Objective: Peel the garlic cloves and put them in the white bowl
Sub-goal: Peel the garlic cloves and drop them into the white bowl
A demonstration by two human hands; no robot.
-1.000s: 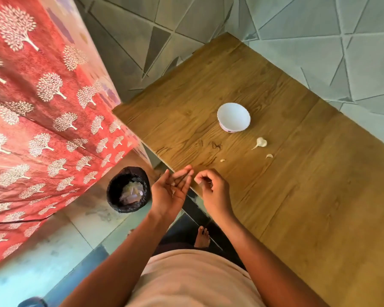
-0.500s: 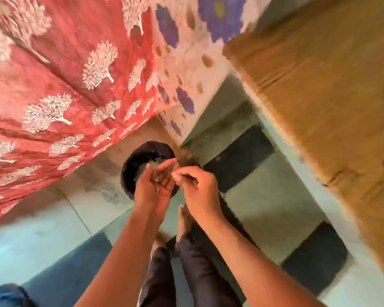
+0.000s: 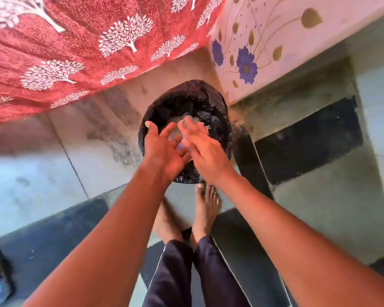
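Note:
Both of my hands hover over a round bin lined with a black bag (image 3: 193,96) that stands on the floor. My left hand (image 3: 163,149) has its fingers spread and straight. My right hand (image 3: 203,149) lies beside it with straight fingers, its palm turned toward the left one. The fingers are blurred and I see nothing held in either hand. Pale scraps lie inside the bin under my fingertips. The white bowl, the garlic cloves and the table are out of view.
A red cloth with white tree prints (image 3: 75,47) hangs at the upper left. A pink cloth with blue flowers (image 3: 264,41) hangs at the upper right. My bare feet (image 3: 205,207) stand just in front of the bin on the tiled floor.
My view swung from the table down to the floor bin. My hands moved over the bin and both went from pinching and cupping to flat, spread fingers.

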